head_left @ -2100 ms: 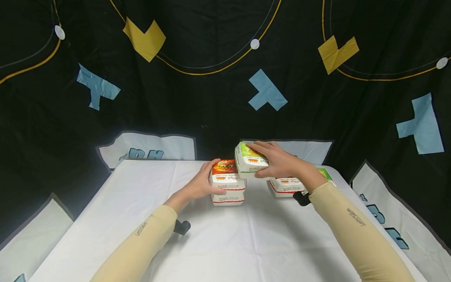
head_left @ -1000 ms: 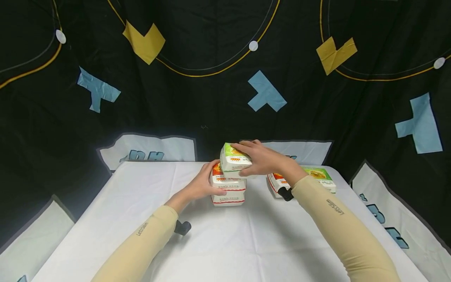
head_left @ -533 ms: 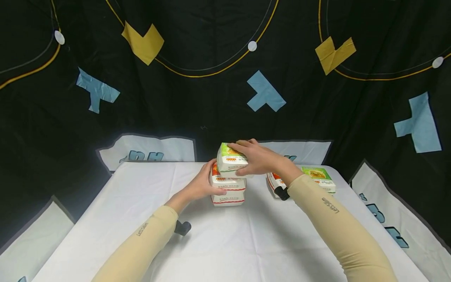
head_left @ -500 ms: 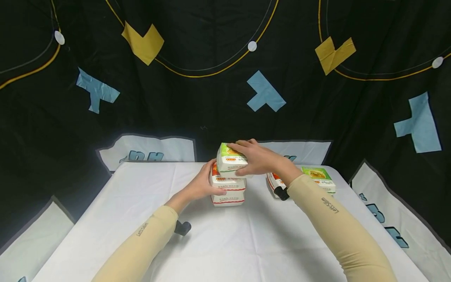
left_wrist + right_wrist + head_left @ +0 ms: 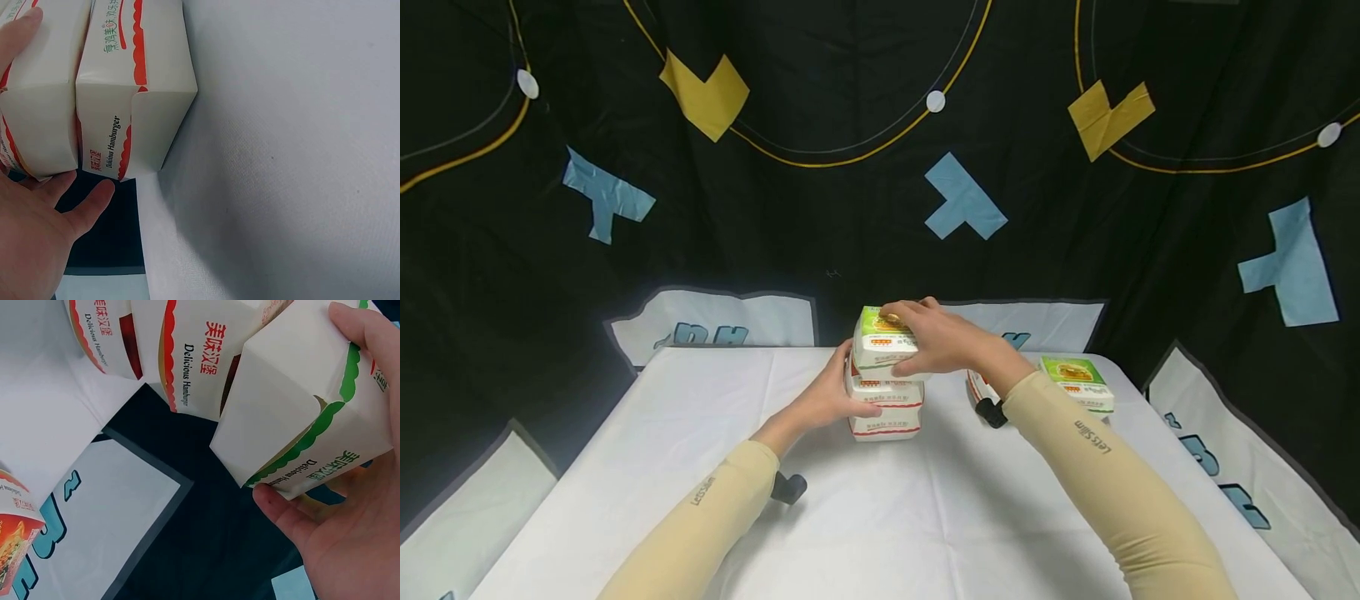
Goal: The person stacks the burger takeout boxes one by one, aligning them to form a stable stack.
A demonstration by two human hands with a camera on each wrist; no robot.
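Two white hamburger boxes with red trim stand stacked at the table's far edge, the upper red box [image 5: 891, 393] on the lower red box [image 5: 886, 425]. My left hand [image 5: 822, 398] grips the upper one from the left, thumb across its front, as the left wrist view shows with the lower red box [image 5: 137, 81] beside it. Over the stack my right hand [image 5: 943, 335] holds a green-topped hamburger box [image 5: 874, 346], thumb in front and fingers over the top. In the right wrist view the green-topped box [image 5: 281, 394] is slightly askew, close against the upper red box [image 5: 206, 356].
At the right, behind my right forearm, lie another red hamburger box [image 5: 979, 387], mostly hidden, and another green hamburger box [image 5: 1078, 383]. A white cloth covers the table [image 5: 880, 525]. A black curtain [image 5: 820, 225] with tape pieces hangs behind it.
My right hand has carried the green-topped box leftward from beside the stack to over the upper red box. The left hand keeps its grip in place.
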